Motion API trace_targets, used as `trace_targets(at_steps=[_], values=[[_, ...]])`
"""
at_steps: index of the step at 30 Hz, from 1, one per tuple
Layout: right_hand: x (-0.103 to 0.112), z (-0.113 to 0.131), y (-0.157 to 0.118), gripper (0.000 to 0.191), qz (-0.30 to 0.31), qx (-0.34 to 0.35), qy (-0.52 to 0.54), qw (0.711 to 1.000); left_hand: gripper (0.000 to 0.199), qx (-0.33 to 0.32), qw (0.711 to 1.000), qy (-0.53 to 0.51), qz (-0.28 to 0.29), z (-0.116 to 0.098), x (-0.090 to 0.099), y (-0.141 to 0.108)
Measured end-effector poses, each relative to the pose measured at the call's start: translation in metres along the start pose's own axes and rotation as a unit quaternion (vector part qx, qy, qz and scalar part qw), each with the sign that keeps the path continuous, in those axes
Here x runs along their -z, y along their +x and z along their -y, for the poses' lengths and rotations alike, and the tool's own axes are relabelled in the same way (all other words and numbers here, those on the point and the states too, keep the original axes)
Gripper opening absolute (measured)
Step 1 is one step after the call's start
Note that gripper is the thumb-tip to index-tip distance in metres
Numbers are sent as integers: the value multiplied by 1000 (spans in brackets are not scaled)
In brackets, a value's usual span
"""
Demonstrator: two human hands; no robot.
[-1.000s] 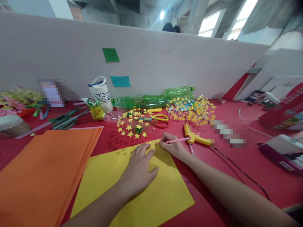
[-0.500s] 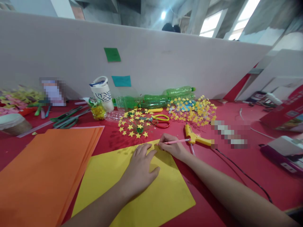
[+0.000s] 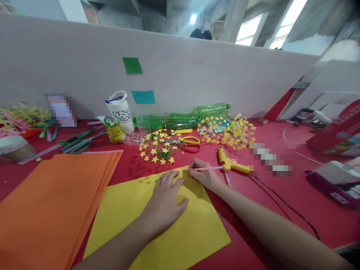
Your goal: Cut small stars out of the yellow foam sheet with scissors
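Observation:
A yellow sheet (image 3: 180, 240) lies on the red table in front of me. My left hand (image 3: 165, 202) rests flat on its upper part, fingers apart, with nothing held. Close to its right, my right hand (image 3: 204, 174) is closed round a pink pencil (image 3: 208, 168), whose tip is at the sheet's far edge near my left fingertips. The pencil slants to the right, its end close to a yellow glue gun (image 3: 234, 165). Just beyond the sheet stands a cluster of yellow paper stars (image 3: 161, 147) on thin stems.
Orange sheets (image 3: 53, 202) lie at the left. Farther back are green-handled scissors (image 3: 77, 144), a white cup (image 3: 123, 114), green bottles (image 3: 184, 120), yellow-and-red scissors (image 3: 191, 140) and more stars (image 3: 236, 131). A power bank-like purple box (image 3: 334, 187) sits at the right.
The whole view has shifted slightly. The pencil lies a little flatter in my right hand, its tip slightly farther left; my left hand has stayed on the sheet.

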State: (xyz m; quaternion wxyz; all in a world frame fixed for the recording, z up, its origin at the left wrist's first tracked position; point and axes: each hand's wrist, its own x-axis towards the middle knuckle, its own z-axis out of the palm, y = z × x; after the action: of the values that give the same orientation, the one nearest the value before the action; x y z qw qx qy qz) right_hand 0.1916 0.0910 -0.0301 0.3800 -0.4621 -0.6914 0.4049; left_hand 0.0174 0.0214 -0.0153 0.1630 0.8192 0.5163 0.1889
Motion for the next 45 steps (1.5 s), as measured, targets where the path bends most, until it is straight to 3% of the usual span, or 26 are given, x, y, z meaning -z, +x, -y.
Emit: trace_targets(at_steps=[9, 18, 35, 45], values=[[1, 0, 0, 10, -35, 6, -30, 999, 42, 2, 1000, -9, -4, -1, 1, 0], [2, 2, -2, 9, 15, 18, -12, 1000, 42, 0, 1000, -7, -4, 0, 0, -1], [2, 7, -3, 11, 49, 35, 5, 998, 43, -2, 1000, -4, -2, 1, 0, 0], [10, 18, -5, 11, 30, -59, 114, 991, 44, -6, 1000, -4, 2, 2, 1, -1]])
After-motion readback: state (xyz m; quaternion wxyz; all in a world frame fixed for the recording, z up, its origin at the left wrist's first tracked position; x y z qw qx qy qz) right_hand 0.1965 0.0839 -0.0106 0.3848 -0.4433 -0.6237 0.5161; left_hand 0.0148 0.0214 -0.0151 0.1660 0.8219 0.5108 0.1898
